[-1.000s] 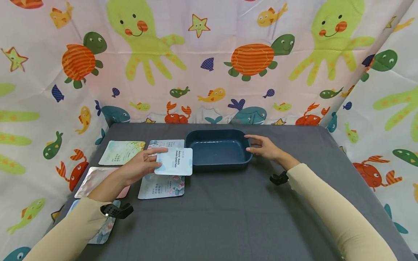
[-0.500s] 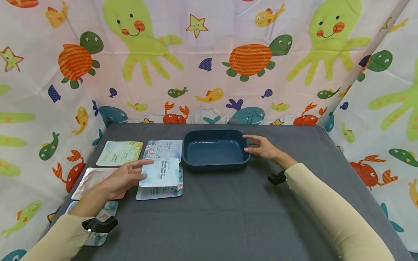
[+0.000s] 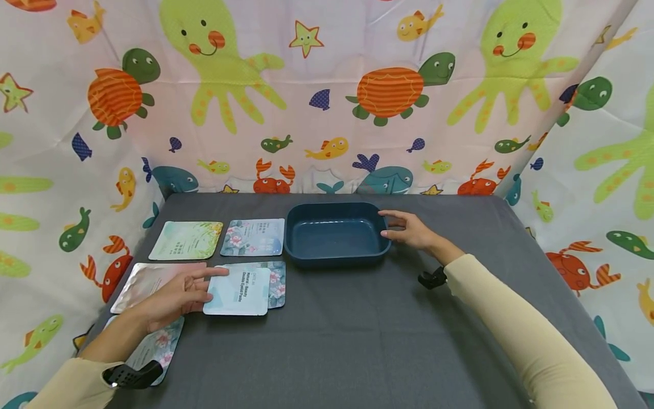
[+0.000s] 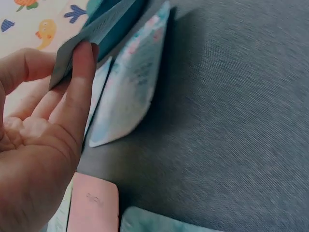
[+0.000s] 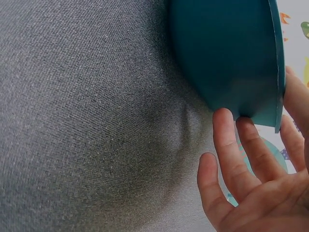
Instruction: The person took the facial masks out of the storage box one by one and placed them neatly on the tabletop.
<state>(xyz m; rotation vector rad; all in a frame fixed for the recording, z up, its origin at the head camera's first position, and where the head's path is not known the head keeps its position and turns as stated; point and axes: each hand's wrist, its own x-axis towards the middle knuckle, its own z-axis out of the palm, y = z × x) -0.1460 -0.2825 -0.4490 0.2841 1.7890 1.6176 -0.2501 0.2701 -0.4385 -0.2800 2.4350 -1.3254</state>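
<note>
My left hand (image 3: 171, 296) pinches a pale blue double eyelid paste packet (image 3: 237, 295) by its left edge, thumb on one face and fingers on the other. In the head view the packet overlaps a floral pouch (image 3: 277, 286), hiding much of it. The left wrist view shows the packet (image 4: 70, 55) tilted above that pouch (image 4: 135, 79). My right hand (image 3: 413, 232) touches the right end of a dark blue rectangular tray (image 3: 337, 263). Its fingers (image 5: 231, 154) are extended against the tray's outer side and rim in the right wrist view.
Left of the tray lie a green-yellow pouch (image 3: 186, 240) and a blue floral pouch (image 3: 252, 237). A pink pouch (image 3: 145, 281) and another floral pouch (image 3: 160, 346) are partly under my left hand and forearm. A sea-animal curtain (image 3: 327, 68) borders the grey-covered table (image 3: 357, 352).
My left hand has carried the packet leftward and toward me, from beside the tray's left end to over the floral pouch. My right hand has stayed at the tray's right end.
</note>
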